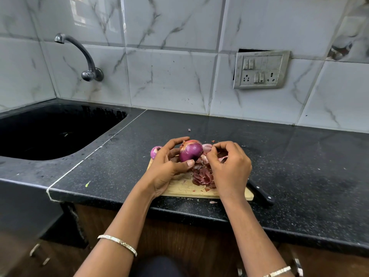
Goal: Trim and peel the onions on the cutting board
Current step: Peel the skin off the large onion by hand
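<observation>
Item: red onion (190, 152), partly peeled, glossy purple with a patch of dry skin at its top, held above the far part of the wooden cutting board (183, 186). Left hand (169, 166): fingers curled round the onion's far and left side, thumb pressed against its lower near side, so the onion sits between thumb and fingertips. Right hand (229, 168): fingers bent and drawn together, pinching a pale strip of onion skin (223, 158) just right of the onion; whether that strip is still joined to the onion cannot be told. Second onion (155, 151): purple, peeled look, just behind the left hand's knuckles at the board's far left corner, partly hidden. A third pale purple piece (207, 147) shows between the held onion and the right fingertips; its shape cannot be told. Heap of dark red peelings (202, 174): on the board, below the held onion and between the two hands. Knife (261, 193): black riveted handle, on the black granite counter (299, 166) beside the board's right edge, near the right wrist, blade hidden. Loose skin scraps lie on the counter around the board. Black sink (56, 132) well left of the left hand, wall tap (83, 56) above it; switch and socket plate (261, 69) on the marble-patterned tiles. A bracelet on each wrist.
</observation>
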Tool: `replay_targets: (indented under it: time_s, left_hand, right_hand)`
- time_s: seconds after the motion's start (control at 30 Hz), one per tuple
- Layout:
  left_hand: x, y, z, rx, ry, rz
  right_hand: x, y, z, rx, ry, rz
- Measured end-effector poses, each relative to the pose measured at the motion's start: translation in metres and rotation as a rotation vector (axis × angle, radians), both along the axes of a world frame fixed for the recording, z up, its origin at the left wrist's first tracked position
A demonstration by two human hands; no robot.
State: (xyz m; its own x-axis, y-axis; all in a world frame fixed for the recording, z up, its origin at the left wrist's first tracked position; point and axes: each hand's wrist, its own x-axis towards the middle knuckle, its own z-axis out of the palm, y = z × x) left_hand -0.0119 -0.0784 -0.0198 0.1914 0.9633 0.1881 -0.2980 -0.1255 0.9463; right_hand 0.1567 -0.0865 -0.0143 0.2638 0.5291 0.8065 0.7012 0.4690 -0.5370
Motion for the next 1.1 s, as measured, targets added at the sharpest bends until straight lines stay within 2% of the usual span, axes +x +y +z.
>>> replay_targets:
  time_s: [0.3, 0.53, 0.77, 0.93, 1.1]
  left_hand:
    - [0.003, -0.004, 0.009, -0.082, -0.204, -0.002]
    - [0.003, -0.004, 0.011, -0.129, -0.278, 0.040]
    - [0.004, -0.004, 0.010, -0.127, -0.249, 0.058]
    - [0.006, -0.002, 0.009, -0.109, -0.203, 0.049]
    - [0.005, -0.001, 0.006, -0.087, -0.164, 0.047]
  right_hand:
    - [0.004, 0.003, -0.001, -0.081, 0.080, -0.032]
    - [0.006, 0.000, 0.001, -0.109, 0.156, -0.018]
    - [0.001, -0.005, 0.005, -0.135, 0.089, 0.194]
    - [-0.002, -0.007, 0.006, -0.051, -0.090, 0.257]
    - [-0.001, 0.000, 0.002, -0.061, -0.139, 0.325]
